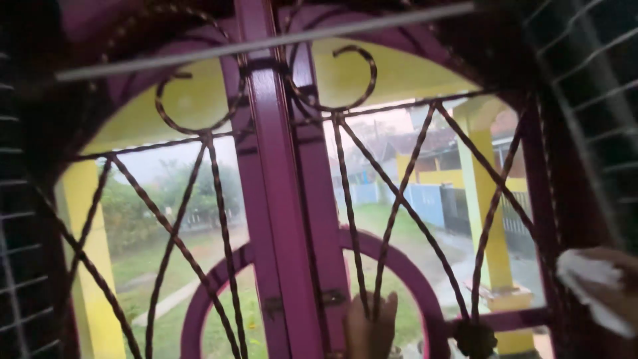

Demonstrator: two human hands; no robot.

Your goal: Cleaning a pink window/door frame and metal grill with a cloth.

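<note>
A purple window frame (282, 219) with arched panes fills the view, and a grille of twisted dark metal bars (399, 199) stands in front of it. My left hand (369, 329) is at the bottom centre, fingers pointing up against the lower bars, one bar crossing in front of it. The blur hides whether it grips the bar. My right hand (615, 292) is at the right edge, next to the dark side frame, and holds a white cloth (591, 276).
A thin pale rod (266, 43) runs across the top of the window. Slatted shutters (591, 80) flank both sides. Outside are grass, a path, yellow pillars (485, 219) and houses behind a fence.
</note>
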